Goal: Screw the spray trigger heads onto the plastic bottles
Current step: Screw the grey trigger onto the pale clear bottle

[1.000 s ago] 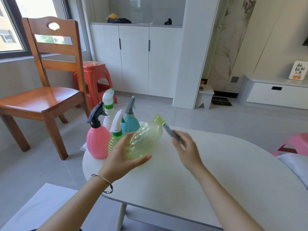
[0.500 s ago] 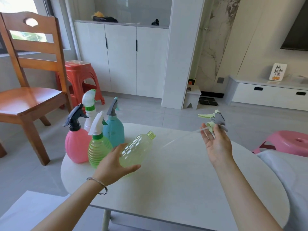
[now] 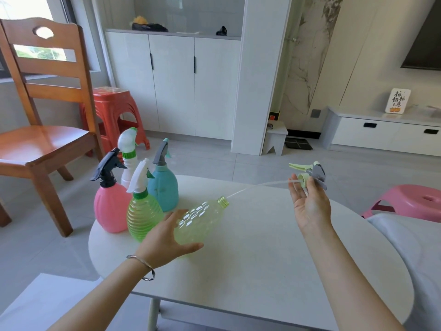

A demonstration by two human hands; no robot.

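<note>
Table: white, rounded top — it carries every bottle and fills the lower middle of the view.
Wooden chair: stands on the floor to the left, beyond the table edge.
Red stool: behind the chair, near the white cabinets.
Pink stool: on the floor at the right, past the table's far edge.
Pale green bottle: clear, no head on it, tilted with its threaded neck pointing up and to the right; its base is low over the table, but I cannot tell whether it touches.
Pink bottle: upright at the table's left end, black trigger head fitted.
Ribbed green bottle: upright just in front of the pink one, white head with a green collar; close beside the left hand.
Teal bottle: upright behind the ribbed one, grey head fitted.
White bottle: upright at the back of the group, mostly hidden, white and green head showing.
Left hand: fingers spread wide and wrapped round the lower body of the pale green bottle, thumb underneath; a metal bangle on the wrist.
Right hand: raised well to the right of the bottle, palm facing the camera, fingertips pinched on the loose trigger head.
Trigger head: grey and pale green, held above the table's far edge — well apart from the open neck.
Dip tube: thin, clear, running from the head down-left, its end at the bottle mouth.
</note>
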